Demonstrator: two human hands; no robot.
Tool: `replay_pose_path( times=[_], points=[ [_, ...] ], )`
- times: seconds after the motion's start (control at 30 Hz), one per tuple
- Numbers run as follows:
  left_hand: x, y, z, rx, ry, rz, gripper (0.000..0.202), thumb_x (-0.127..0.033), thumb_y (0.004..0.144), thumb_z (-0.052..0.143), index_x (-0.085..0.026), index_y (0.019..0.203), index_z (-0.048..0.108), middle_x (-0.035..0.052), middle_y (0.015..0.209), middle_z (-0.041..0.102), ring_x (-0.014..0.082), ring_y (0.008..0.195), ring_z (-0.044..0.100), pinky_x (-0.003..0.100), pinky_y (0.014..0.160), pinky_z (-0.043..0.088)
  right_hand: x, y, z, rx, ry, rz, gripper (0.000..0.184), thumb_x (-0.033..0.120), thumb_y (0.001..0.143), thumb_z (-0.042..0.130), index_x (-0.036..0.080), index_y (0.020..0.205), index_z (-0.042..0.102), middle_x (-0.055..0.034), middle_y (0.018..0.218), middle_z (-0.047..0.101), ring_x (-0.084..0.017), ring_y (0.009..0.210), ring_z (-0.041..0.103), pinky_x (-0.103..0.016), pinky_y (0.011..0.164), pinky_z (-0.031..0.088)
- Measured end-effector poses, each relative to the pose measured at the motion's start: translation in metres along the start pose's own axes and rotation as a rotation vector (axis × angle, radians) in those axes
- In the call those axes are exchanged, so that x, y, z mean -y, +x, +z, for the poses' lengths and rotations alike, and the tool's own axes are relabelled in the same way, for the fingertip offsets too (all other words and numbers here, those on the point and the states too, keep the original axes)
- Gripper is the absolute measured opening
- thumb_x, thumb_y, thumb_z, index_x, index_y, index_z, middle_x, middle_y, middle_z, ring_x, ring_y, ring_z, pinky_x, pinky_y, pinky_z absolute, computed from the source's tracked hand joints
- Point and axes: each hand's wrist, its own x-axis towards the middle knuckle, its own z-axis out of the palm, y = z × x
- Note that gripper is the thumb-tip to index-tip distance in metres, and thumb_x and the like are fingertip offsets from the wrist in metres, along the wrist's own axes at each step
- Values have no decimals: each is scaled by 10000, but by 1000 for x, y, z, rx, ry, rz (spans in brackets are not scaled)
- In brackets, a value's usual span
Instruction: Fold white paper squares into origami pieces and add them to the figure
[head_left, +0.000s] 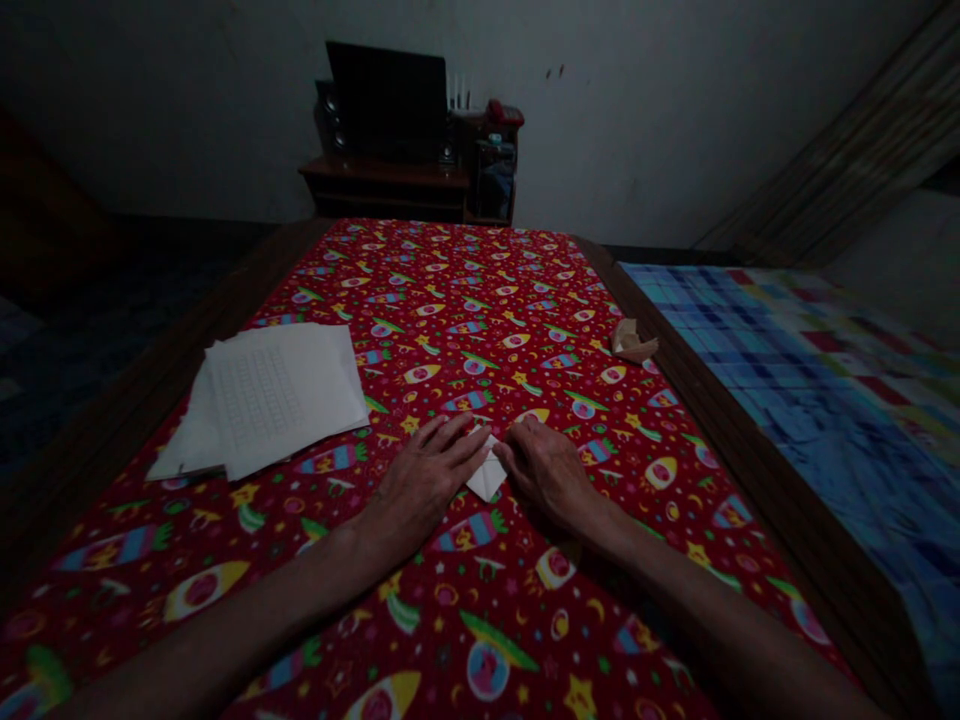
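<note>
A small folded white paper (486,474) lies on the red patterned cloth (480,320) in front of me. My left hand (421,478) rests flat on the cloth with its fingers stretched out, the fingertips pressing the paper's left edge. My right hand (546,468) lies on the other side, fingers curled down and touching the paper's right edge. Most of the paper is hidden between the two hands.
A stack of white sheets (266,398) lies to the left. A small folded tan paper piece (631,342) sits near the cloth's right edge. A blue checked mattress (817,370) runs along the right. A dark screen on a wooden cabinet (390,180) stands at the far wall.
</note>
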Motion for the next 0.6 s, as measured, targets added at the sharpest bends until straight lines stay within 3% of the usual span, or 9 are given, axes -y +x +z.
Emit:
replay_pose_path(
  times=[0.13, 0.3, 0.37, 0.43, 0.5, 0.6],
  points=[
    [0, -6, 6, 40, -23, -6, 607, 6, 773, 406, -160, 1357, 383, 34, 1438, 400, 230, 1378, 214, 465, 1120, 177, 0, 0, -1, -31, 38, 2, 206, 292, 921, 449, 183, 762, 520, -34, 730, 541, -147, 640, 469, -257, 588, 334],
    [-5, -10, 4, 63, -51, -48, 666, 30, 735, 384, -153, 1374, 354, 51, 1463, 357, 206, 1388, 209, 451, 1123, 200, -3, -1, 0, -62, 101, 11, 199, 260, 916, 443, 182, 765, 544, -53, 740, 567, -155, 649, 498, -263, 589, 387],
    [-5, -10, 4, 73, -63, -59, 666, 30, 729, 377, -151, 1370, 358, 55, 1462, 359, 209, 1386, 215, 462, 1116, 214, -5, -5, 1, -108, 110, -35, 189, 221, 921, 416, 163, 861, 585, -91, 835, 615, -179, 746, 546, -285, 649, 439],
    [-5, -10, 4, 79, -77, -59, 697, 33, 711, 376, -156, 1380, 338, 57, 1466, 351, 210, 1388, 213, 473, 1111, 223, -6, -12, 0, -115, 77, -160, 242, 183, 921, 397, 142, 1064, 588, -139, 1059, 629, -224, 979, 557, -344, 785, 466],
    [-3, -11, 6, 73, -92, -52, 740, 34, 695, 384, -171, 1401, 296, 58, 1472, 338, 206, 1391, 208, 479, 1112, 221, -5, -21, -4, -34, 14, -304, 357, 175, 921, 401, 166, 1264, 500, -131, 1276, 551, -250, 1209, 455, -416, 907, 436],
    [-1, -14, 8, 65, -95, -45, 765, 21, 693, 401, -186, 1417, 261, 57, 1481, 321, 209, 1395, 196, 493, 1116, 206, -2, -35, -13, 72, -36, -336, 434, 249, 934, 427, 181, 1362, 409, -101, 1372, 475, -223, 1301, 381, -436, 1013, 385]
  ],
)
